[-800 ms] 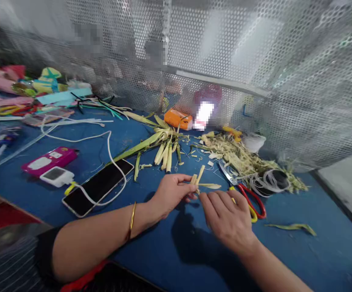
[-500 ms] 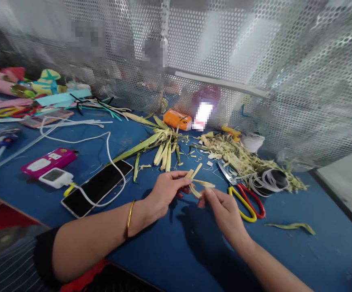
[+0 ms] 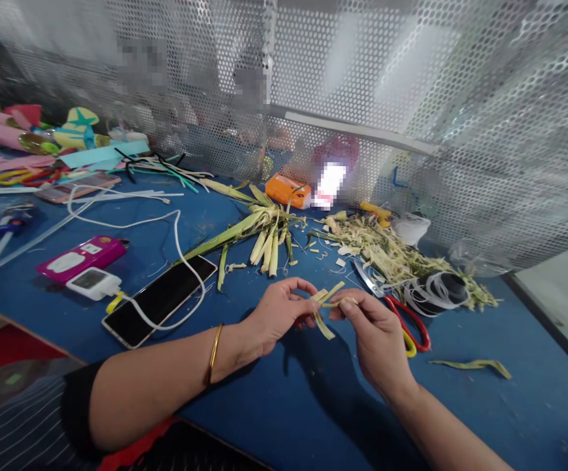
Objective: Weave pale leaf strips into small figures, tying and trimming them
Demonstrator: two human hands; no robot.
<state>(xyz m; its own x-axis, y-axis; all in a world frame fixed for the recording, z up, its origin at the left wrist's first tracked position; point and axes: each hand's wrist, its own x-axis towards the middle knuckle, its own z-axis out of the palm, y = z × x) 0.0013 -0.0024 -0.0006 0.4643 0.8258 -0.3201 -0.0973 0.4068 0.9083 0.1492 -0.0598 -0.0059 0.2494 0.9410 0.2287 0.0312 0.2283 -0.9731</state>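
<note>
My left hand (image 3: 280,309) pinches pale yellow-green leaf strips (image 3: 325,325) between thumb and fingers, over the front of the blue table. The strips cross at the fingertips, one end pointing up and another hanging down. My right hand (image 3: 376,330) is closed, thumb and finger pinching a strip that points right. Behind that hand lie scissors (image 3: 414,320) with red and yellow handles, partly covered by it. A bundle of leaves with pale stalks (image 3: 267,239) rests beyond my hands.
To the right are a heap of leaf shavings (image 3: 382,245), a spool of white cord (image 3: 435,293) and a loose leaf piece (image 3: 474,365). A black phone (image 3: 159,301), white cable and magenta device (image 3: 82,258) lie left. A perforated metal screen (image 3: 347,85) borders the back.
My right hand has shifted right and slightly up, from the lower strip to the one pointing right. The lower strip now hangs free. My left hand still holds the strips.
</note>
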